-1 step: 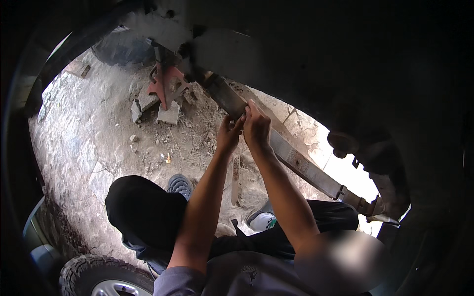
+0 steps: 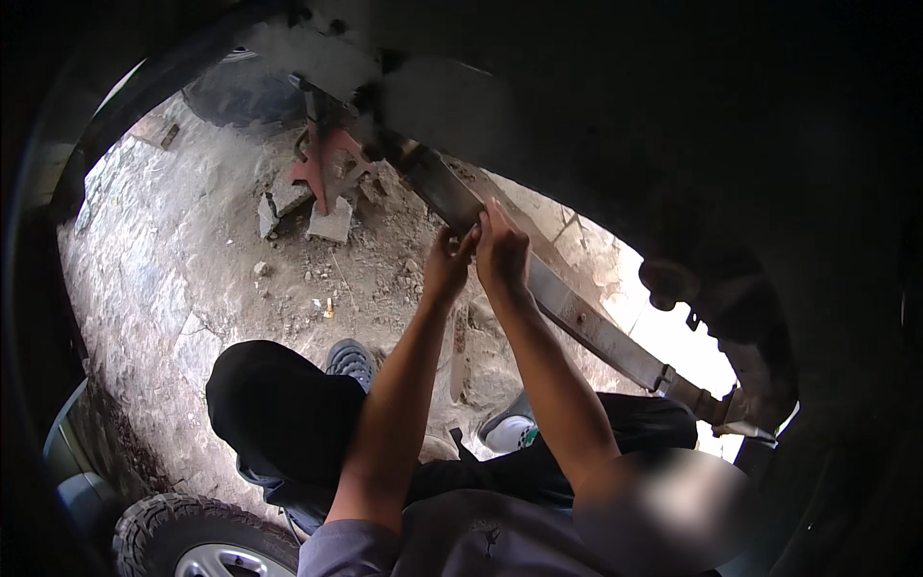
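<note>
- Head view: right hand point(image 2: 502, 252) lay on the spring, fingers bent and tips against its face; whether it gripped the metal could not be told.
- Left hand point(image 2: 448, 264) was just beside it, fingers curled at the spring's lower edge, index tip close to the right thumb. Grasp unclear; any small item between the fingertips was hidden.
- Spring point(image 2: 572, 308): long, flat, gently curved bar, slanting from upper left to lower right below the dark underbody point(image 2: 577, 106). A clamp point(image 2: 663, 377) sat round its lower right part.
- Handling (judged): heavy and stiff, not fragile; surface probably gritty rather than slick, unless greasy. Best hold seemed the bare middle stretch, both hands across its width, clear of the clamp and with care for the edges.
- Farther out: flat strip point(image 2: 459, 361) on the ground point(image 2: 192, 240), between the forearms; shoes point(image 2: 350, 363) on either side of it.
- Upper left: red stand point(image 2: 312, 173) among broken blocks point(image 2: 330, 223).
- Lower left: treaded tyre point(image 2: 144, 539), partly in frame.
</note>
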Tool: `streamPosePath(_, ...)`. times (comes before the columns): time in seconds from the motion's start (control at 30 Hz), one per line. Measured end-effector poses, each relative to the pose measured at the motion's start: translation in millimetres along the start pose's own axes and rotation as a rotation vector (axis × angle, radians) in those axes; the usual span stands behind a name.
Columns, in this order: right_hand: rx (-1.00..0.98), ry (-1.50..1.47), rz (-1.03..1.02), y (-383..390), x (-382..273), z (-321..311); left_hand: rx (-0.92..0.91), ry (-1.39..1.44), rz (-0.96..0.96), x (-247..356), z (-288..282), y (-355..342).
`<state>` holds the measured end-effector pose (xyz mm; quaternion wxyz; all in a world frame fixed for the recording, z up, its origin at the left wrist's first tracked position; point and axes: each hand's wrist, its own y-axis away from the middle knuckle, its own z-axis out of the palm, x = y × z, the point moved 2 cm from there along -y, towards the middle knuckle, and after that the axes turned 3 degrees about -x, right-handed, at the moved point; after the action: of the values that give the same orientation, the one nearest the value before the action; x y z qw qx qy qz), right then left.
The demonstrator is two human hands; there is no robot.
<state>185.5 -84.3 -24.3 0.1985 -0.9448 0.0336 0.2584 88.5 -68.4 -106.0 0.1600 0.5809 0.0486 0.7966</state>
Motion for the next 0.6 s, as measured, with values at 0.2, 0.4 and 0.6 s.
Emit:
streamPosePath(0.2, -0.056, 0.032, -0.078, -4.8, 8.0, -8.6, 0.126, -0.563, 0.153, 5.5, 2.4, 19.0)
streamPosePath(0.4, -0.085, 0.072, -0.073, 4.4, 10.4, -4.5, 0.134, -0.64, 0.136, 22.1, -4.6, 10.4)
streamPosePath(0.6, -0.191, 0.051, 0.03, -10.9, 14.1, -3.7, 0.071, -0.679, 0.132, 40.6, -12.9, 0.5)
